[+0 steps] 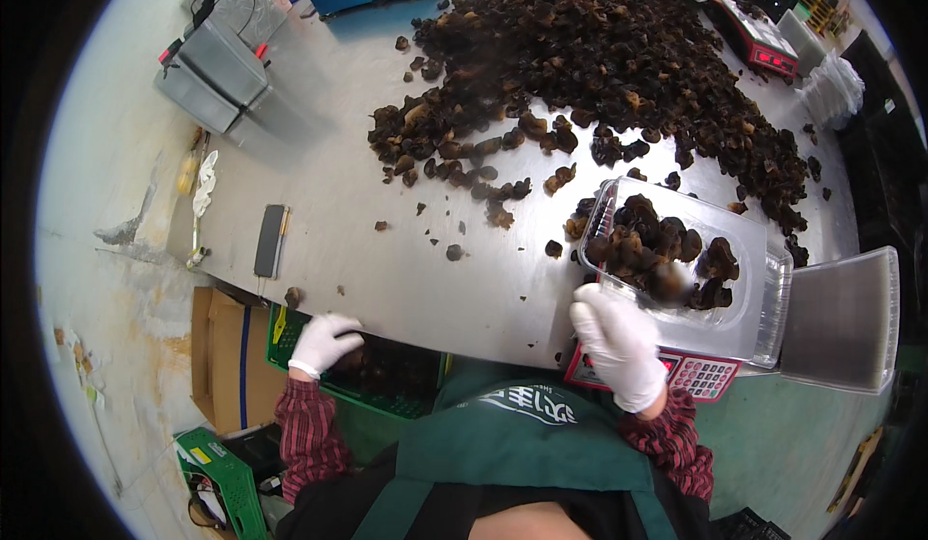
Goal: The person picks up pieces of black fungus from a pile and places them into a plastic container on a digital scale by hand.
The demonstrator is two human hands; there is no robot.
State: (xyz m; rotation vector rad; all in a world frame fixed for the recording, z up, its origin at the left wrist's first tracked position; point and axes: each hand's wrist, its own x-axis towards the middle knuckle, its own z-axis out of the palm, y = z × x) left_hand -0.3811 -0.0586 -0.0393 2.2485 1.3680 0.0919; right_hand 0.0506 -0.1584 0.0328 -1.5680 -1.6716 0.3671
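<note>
Currently, clear tray (601,215) with dark fungus pieces (633,235) sits over red scale (706,377). Right hand (619,347) at tray's near rim, can't tell if gripping. Left hand (326,345) loose, nothing visibly held, above green crate (387,404). Fungus pile (599,57) beyond.

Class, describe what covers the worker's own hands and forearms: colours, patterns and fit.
The left hand and right hand each wear a plain white glove ending near the wrist. Loose, wrinkled sleeves with reddish-pink and dark stripes cover the forearms.
</note>
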